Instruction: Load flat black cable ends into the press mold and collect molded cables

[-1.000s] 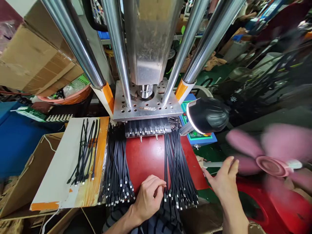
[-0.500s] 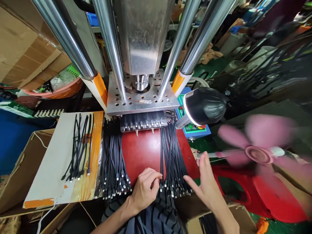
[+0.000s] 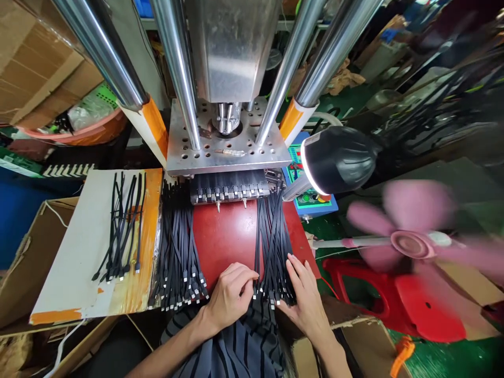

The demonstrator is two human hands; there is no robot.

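My left hand (image 3: pixel 231 294) is closed in front of the red work surface (image 3: pixel 224 231), thumb and fingertips pressed together. It sits at the left edge of a bundle of flat black cables (image 3: pixel 271 247) with metal-tipped plugs; what it pinches, if anything, is hidden. My right hand (image 3: pixel 305 299) is open at the bundle's right side, fingertips touching the outer cables and thumb by the plugs. A second cable bundle (image 3: pixel 179 252) lies to the left. Behind, a black fixture (image 3: pixel 230 185) holds a row of several small plugs under the press plate (image 3: pixel 232 163).
Steel columns (image 3: pixel 181 68) of the press rise ahead. A black lamp (image 3: pixel 342 157) stands right of it, before a blue control box (image 3: pixel 315 202). A pink fan (image 3: pixel 411 244) spins at right above a red stool (image 3: pixel 429 304). More cables lie on the white board (image 3: pixel 74 236) at left.
My right hand has moved left and in, from beside the right cable bundle onto its edge. My left hand stays closed in nearly the same place. The whole view has shifted slightly.
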